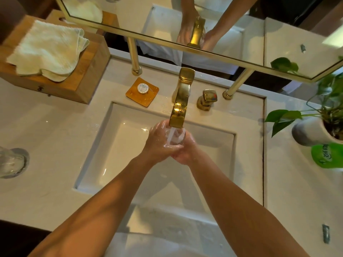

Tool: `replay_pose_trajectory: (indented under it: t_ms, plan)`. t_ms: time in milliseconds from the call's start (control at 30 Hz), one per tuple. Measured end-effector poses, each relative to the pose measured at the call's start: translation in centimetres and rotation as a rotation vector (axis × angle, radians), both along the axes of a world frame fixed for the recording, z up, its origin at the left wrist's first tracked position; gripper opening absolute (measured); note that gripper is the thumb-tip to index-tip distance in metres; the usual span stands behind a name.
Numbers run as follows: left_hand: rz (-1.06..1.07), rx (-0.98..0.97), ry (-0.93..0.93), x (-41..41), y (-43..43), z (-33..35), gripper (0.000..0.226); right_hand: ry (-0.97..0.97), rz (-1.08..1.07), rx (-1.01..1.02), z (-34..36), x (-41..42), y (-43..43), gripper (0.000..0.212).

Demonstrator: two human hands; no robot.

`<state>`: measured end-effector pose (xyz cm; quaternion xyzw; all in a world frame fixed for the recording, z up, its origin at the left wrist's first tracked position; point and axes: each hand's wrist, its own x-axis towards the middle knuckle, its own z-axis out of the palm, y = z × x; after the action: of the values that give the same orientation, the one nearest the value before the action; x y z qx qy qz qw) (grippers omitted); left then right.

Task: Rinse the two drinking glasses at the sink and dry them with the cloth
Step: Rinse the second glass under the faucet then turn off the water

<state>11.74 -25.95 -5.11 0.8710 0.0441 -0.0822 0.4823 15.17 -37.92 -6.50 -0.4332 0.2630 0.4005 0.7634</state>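
Far left of the faucet [181,101], the other glass [11,162] is sitting on the surface [55,138]. Left of the faucet and farther back, the cloth [48,51] is lying folded on a wooden box [89,75]. Directly under the faucet's spout, over the sink [104,154], the left hand [159,143] and the right hand [185,151] are both curling around the glass [176,137], which is catching the running water [171,134]. The left hand is wrapping its left side, and the right hand is cupping it from the right. Far right of the faucet, a potted plant [315,127] is standing.
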Motion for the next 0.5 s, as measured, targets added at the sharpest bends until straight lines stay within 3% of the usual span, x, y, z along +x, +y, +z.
replay_pose_trajectory:
  t_ms: [133,333,433,500]
  plan:
    - [0.072,0.013,0.084,-0.5,0.6,0.5,0.089,0.124,-0.054,0.054,0.0,-0.3,0.4,0.044]
    - [0.111,-0.028,0.038,0.3,0.1,0.9,0.073,-0.027,0.155,-0.095,1.3,0.9,-0.7,0.031]
    - [0.119,-0.072,0.034,0.2,-0.4,0.8,0.075,-0.094,0.148,-0.290,2.8,1.7,-2.9,0.026]
    - [0.132,-0.141,0.051,0.0,-0.4,0.4,0.081,-0.239,0.182,-0.517,4.8,3.0,-4.2,0.022]
